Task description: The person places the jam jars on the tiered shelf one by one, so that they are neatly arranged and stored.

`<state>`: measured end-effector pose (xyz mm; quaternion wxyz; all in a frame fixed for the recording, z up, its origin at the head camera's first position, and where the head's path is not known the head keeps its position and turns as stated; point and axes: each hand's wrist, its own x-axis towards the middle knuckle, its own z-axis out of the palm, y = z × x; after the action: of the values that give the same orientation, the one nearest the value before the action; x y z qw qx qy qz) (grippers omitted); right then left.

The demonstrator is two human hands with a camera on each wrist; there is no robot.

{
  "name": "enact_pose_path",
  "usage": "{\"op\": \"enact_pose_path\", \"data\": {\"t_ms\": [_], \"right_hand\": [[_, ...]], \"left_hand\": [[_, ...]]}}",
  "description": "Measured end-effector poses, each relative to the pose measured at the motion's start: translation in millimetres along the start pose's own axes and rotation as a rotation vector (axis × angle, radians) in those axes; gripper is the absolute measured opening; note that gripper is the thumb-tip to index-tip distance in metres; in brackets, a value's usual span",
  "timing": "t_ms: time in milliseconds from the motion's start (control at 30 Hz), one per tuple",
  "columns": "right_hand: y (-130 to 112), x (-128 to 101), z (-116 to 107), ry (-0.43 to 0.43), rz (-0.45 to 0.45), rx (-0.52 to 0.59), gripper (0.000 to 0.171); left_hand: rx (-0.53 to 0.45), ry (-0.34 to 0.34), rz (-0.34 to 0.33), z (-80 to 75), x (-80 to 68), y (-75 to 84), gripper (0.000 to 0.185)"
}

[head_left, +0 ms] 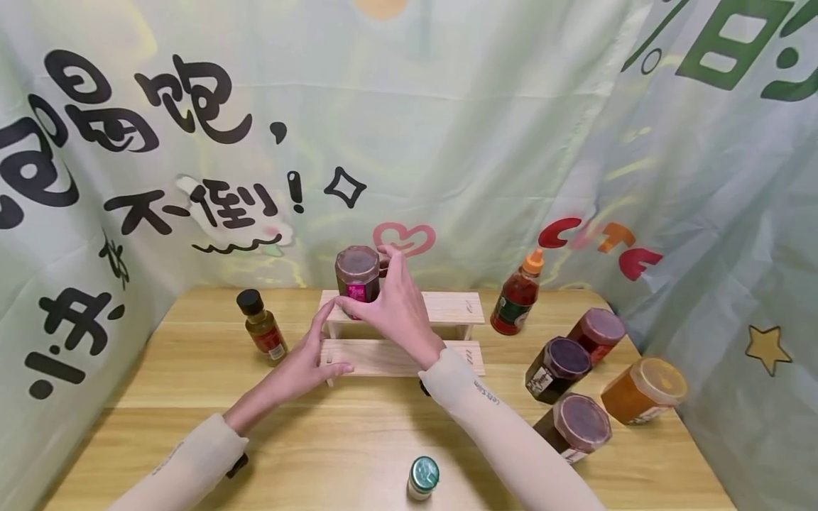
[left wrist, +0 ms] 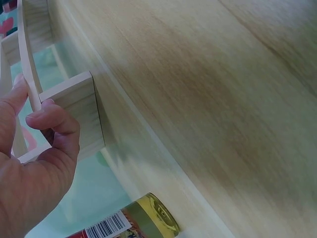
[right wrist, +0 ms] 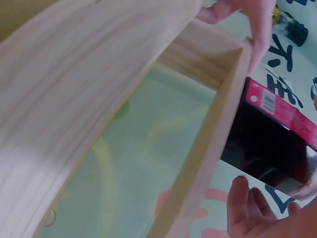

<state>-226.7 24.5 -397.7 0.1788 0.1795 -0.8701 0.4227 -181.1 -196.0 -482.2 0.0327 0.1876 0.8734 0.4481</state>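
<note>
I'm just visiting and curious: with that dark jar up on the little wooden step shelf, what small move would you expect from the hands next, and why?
Probably the right hand lets go of the dark jar and draws back. The jar looks upright on the top step of the wooden shelf, near its left end, while the left hand steadies the shelf's left end. More jars wait on the table to the right.

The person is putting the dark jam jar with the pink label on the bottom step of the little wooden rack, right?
Not quite. The right hand holds the dark jam jar with the pink label on the top step of the pale wooden two-step rack, not the bottom one. The head view shows it.
</note>
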Motion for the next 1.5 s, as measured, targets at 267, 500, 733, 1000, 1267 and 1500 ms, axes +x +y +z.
{"op": "enact_pose_path", "data": {"t_ms": [267,500,733,1000,1267,1500], "right_hand": [[-11.0,-11.0,-19.9,0.005,0.09,0.087,0.109],[-13.7,-21.4,-44.4,0.034,0.1,0.124,0.1],[-11.4,-29.0,-67.7,0.091,0.04,0.202,0.089],[-7.4,-51.2,-89.8,0.101,0.015,0.205,0.083],[-8.3,-80.0,-113.1,0.069,0.036,0.191,0.081],[-5.5,-101.5,-136.5,0.077,0.03,0.213,0.072]], "left_hand": [[0.005,0.002,-0.046,-3.5,-3.5,-0.5,0.124],[-0.04,-0.034,-0.067,-3.8,-3.2,-0.3,0.125],[-0.046,-0.035,-0.048,-4.0,2.8,2.1,0.126],[0.028,-0.006,-0.025,-0.8,2.4,0.7,0.124],[0.01,-0.024,-0.039,-1.7,1.0,1.6,0.126],[-0.041,-0.039,-0.069,-0.6,-1.5,3.0,0.129]]}}
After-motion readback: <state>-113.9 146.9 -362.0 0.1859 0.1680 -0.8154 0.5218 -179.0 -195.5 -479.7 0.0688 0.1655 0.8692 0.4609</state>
